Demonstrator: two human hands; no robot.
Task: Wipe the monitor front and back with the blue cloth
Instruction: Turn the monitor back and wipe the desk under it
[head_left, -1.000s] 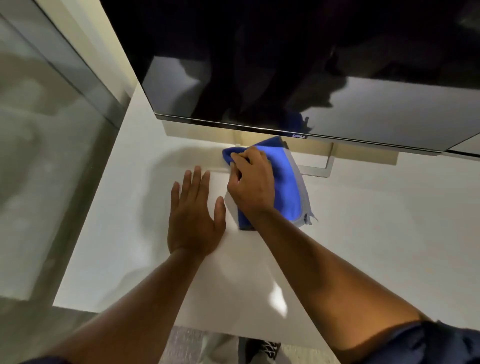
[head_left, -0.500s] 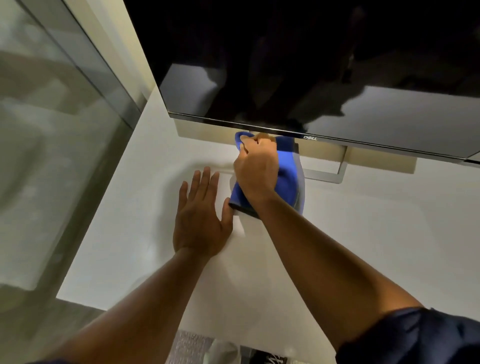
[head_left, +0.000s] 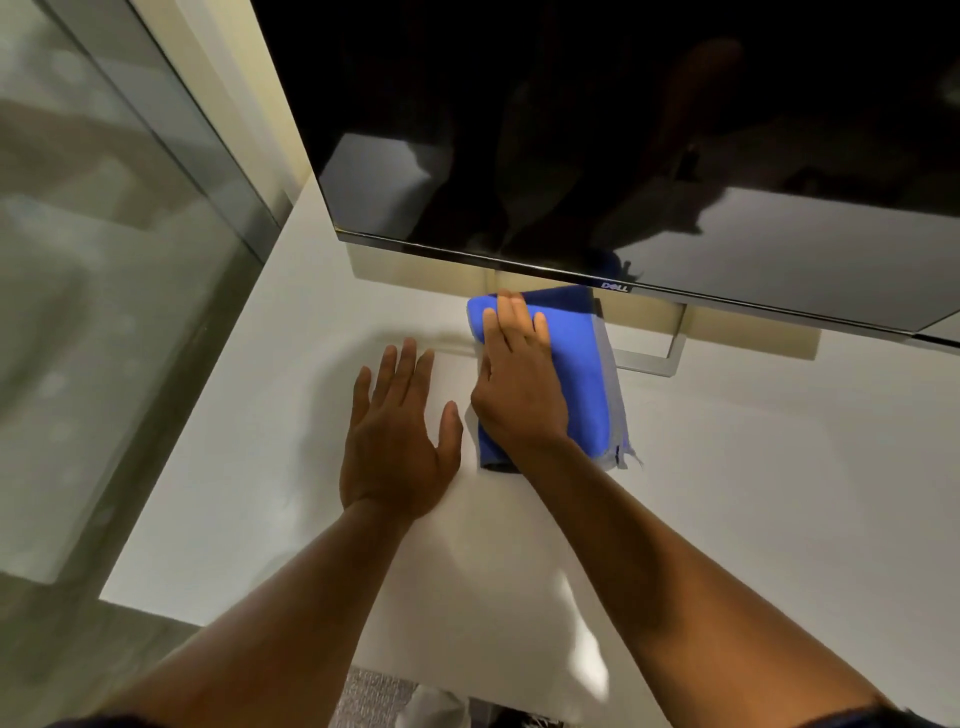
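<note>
A black monitor (head_left: 597, 130) with a dark, reflective screen stands at the back of the white desk (head_left: 779, 493) on a silver stand (head_left: 670, 353). The folded blue cloth (head_left: 582, 364) lies flat on the desk just in front of the monitor's lower edge. My right hand (head_left: 519, 384) rests on the cloth's left part with straight fingers that point toward the monitor. My left hand (head_left: 397, 436) lies flat on the desk beside it, fingers spread, touching nothing else.
A glass partition (head_left: 119, 270) runs along the desk's left side. The desk's front edge is near my forearms, with floor and a shoe below it. To the right of the cloth is bare desk surface.
My right hand gripped the cloth with curled fingers up near the monitor's lower edge. Now its fingers are straight and the cloth lies flat on the desk. My left hand has stayed put.
</note>
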